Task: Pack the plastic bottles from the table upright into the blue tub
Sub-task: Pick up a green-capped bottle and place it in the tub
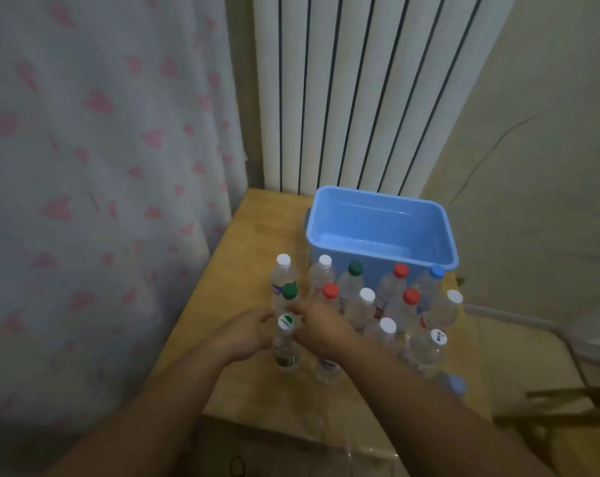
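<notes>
An empty blue tub [432, 215] stands at the far end of a small wooden table [243, 242]. In front of it stand several clear plastic bottles with white, green, red and blue caps, such as a red-capped bottle [400, 271]. My left hand [245, 333] and my right hand [321, 327] close around one upright bottle with a green-and-white cap [286, 342] at the near left of the group. The right hand also covers part of another bottle [328, 368] below it.
A white radiator [360, 91] rises behind the tub. A curtain with pink hearts [95, 166] hangs along the table's left side. A beige wall is to the right. Folding furniture [574, 401] sits low on the right. A cardboard box [250, 449] is at the table's near edge.
</notes>
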Tool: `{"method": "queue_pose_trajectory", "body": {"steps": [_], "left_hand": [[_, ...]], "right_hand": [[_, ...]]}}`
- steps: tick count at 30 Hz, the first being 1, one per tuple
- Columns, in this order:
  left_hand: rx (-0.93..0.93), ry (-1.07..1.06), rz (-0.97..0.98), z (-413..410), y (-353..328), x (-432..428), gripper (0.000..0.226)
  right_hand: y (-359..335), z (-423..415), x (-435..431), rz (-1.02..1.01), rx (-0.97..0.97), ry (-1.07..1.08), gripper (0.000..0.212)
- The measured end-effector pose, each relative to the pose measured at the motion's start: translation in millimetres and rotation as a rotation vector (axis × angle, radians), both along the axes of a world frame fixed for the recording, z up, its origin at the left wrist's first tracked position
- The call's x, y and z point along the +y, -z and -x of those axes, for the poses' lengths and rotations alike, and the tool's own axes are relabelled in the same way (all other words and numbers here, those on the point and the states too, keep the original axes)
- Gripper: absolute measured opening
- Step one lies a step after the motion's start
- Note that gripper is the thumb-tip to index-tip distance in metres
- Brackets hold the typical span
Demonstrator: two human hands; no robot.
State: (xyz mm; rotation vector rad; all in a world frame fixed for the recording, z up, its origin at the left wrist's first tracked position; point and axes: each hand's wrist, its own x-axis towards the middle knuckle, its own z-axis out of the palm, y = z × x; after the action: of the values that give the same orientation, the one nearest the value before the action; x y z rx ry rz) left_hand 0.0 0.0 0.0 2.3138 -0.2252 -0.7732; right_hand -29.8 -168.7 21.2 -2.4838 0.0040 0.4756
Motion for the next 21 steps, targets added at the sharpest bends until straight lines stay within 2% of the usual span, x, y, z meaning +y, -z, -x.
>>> {"method": "queue_pose_trajectory", "body": {"steps": [9, 12, 17, 21], "left_hand": [[0.006, 0.119, 0.054, -8.2, 14.2, 9.8, 0.058], [0.033, 0.147, 0.159, -14.6, 9.2, 8.3, 0.06], [0.056, 0.168, 0.391, -31.0, -12.1, 3.1, 0.074], [-0.049, 0.156, 0.469, -47.4, -46.8, -5.3, 0.065]], "right_hand": [[14.4, -8.2, 21.3, 0.09, 0.005, -0.058, 0.037], [4.9, -9.5, 16.4, 0.041, -0.013, -0.018, 0.036], [-37.0, -15.2, 3.3, -0.077, -0.154, 0.123, 0.029], [-85.0, -22.9, -4.5, -0.114, -0.314, 0.202, 0.035]]}}
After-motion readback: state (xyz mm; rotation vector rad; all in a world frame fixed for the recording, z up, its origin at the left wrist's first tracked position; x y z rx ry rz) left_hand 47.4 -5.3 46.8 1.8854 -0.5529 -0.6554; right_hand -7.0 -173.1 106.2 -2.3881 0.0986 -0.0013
